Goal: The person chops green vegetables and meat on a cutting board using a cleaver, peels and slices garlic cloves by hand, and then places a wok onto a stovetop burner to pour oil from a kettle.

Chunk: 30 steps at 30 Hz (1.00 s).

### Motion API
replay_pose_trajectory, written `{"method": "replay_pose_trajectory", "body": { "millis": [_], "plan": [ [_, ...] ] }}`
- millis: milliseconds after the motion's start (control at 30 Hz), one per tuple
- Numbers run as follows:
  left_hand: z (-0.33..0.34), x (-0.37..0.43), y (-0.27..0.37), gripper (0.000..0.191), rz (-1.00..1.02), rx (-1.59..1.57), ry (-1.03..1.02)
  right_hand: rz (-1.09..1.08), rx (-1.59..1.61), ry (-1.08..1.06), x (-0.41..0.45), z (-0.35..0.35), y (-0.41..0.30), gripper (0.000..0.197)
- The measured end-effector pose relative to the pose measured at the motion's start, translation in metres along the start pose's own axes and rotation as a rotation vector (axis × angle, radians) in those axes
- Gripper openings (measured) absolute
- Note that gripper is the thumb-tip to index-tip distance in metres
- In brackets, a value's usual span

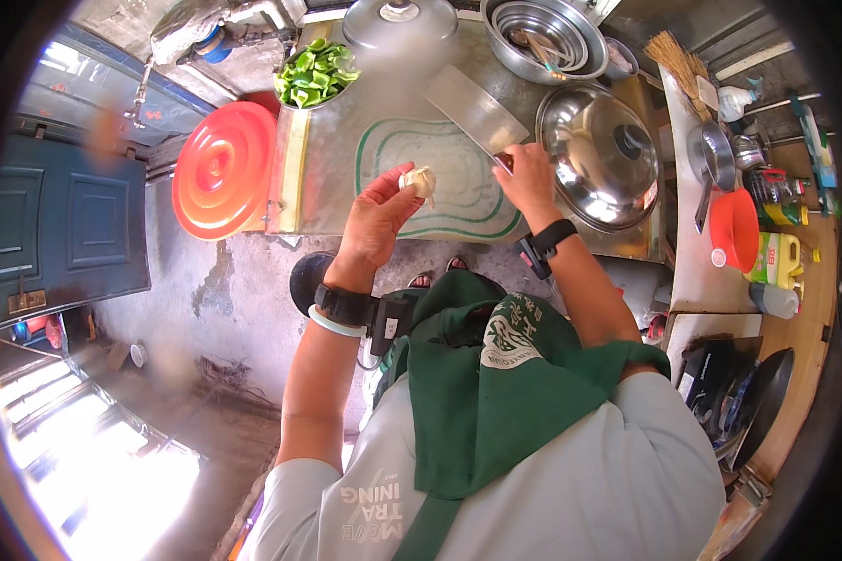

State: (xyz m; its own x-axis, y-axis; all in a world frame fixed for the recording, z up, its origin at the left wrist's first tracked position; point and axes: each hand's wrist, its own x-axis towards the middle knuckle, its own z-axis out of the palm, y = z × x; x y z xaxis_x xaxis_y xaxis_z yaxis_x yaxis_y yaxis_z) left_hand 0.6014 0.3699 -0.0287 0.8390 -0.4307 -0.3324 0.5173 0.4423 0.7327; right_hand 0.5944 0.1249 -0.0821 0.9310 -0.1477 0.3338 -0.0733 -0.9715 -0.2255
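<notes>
Between the thumb and fingers of my left hand (382, 210) is a pale garlic bulb (419, 181), raised above the front part of a cutting board (428, 165) with green outline rings. My right hand (528, 175) grips the dark handle of a cleaver (477, 105). The wide metal blade points up and to the left, away from me, over the board's right rear corner. A gap separates blade and garlic. At the rear left of the table, cut green peppers (317, 72) fill a metal bowl.
A domed steel lid (600, 158) sits right of the cleaver. Behind it stand nested metal basins (544, 42) with utensils. A grey pot lid (400, 24) lies at the back. A red plastic lid (224, 170) is by the table's left edge. The right counter (680, 231) bears a saucepan (712, 158) and bottles.
</notes>
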Motion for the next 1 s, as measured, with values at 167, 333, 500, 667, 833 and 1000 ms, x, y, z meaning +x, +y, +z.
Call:
{"method": "replay_pose_trajectory", "body": {
  "millis": [167, 333, 500, 667, 833, 1000],
  "plan": [
    [0.002, 0.007, -0.014, 0.03, -0.015, 0.041, -0.071, 0.145, 1.318, -0.725, 0.005, -0.037, -0.064, 0.028],
    [0.008, 0.002, -0.012, 0.029, 0.082, 0.192, -0.02, 0.092, 1.366, -0.612, 0.002, -0.039, -0.074, 0.023],
    [0.017, -0.014, -0.007, 0.028, 0.179, 0.383, -0.011, 0.208, 1.492, -0.861, 0.005, -0.046, -0.074, 0.022],
    [0.014, -0.029, -0.013, 0.024, 0.296, 0.6, 0.028, 0.077, 1.452, -0.892, -0.003, -0.043, -0.089, 0.019],
    [0.002, -0.048, -0.004, 0.026, 0.36, 0.512, 0.18, 0.028, 1.544, -0.887, -0.008, -0.044, -0.123, 0.021],
    [-0.026, -0.079, 0.018, 0.03, 0.347, 0.53, 0.153, 0.052, 1.571, -1.033, -0.008, -0.037, -0.164, 0.022]
  ]
}}
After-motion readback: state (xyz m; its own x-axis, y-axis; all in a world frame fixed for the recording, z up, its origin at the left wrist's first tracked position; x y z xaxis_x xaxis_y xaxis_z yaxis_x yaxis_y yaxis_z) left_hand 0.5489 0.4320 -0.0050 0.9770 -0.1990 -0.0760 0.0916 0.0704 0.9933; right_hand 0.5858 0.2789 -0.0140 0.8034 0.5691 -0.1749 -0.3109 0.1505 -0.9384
